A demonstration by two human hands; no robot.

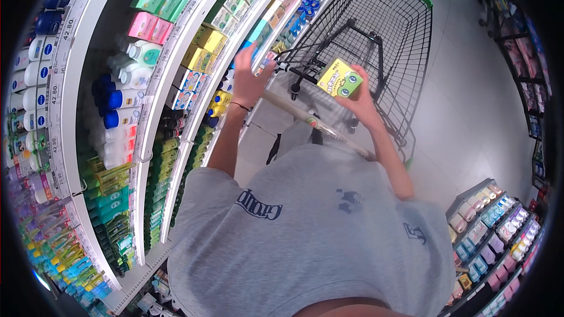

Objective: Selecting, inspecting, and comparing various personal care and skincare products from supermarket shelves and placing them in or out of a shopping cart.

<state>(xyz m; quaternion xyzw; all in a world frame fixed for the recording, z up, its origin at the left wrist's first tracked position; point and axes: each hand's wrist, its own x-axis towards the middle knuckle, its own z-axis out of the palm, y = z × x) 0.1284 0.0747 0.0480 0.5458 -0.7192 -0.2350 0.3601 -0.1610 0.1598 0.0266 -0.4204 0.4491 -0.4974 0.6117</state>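
Observation:
My right hand point(362, 101) grips a small yellow and green carton point(339, 80) by its right side, and big cartoon eyes show on the carton's green face. It is held up above the handle bar point(305, 118) of a shopping cart. My left hand point(251, 77) is raised beside the shelves, fingers spread and bent, with nothing in it. Close to that hand are a light-blue box point(258, 34) and yellow bottles point(220, 98) on a shelf; whether the fingers touch anything there I cannot tell.
The black wire basket point(390, 9) of the cart, with green corners, stands ahead. Shelves on the left hold yellow boxes point(205, 50), pink boxes point(150, 27) and white bottles point(141, 53). A low display point(490, 240) stands behind at the right, and another rack point(523, 53) lines the far right.

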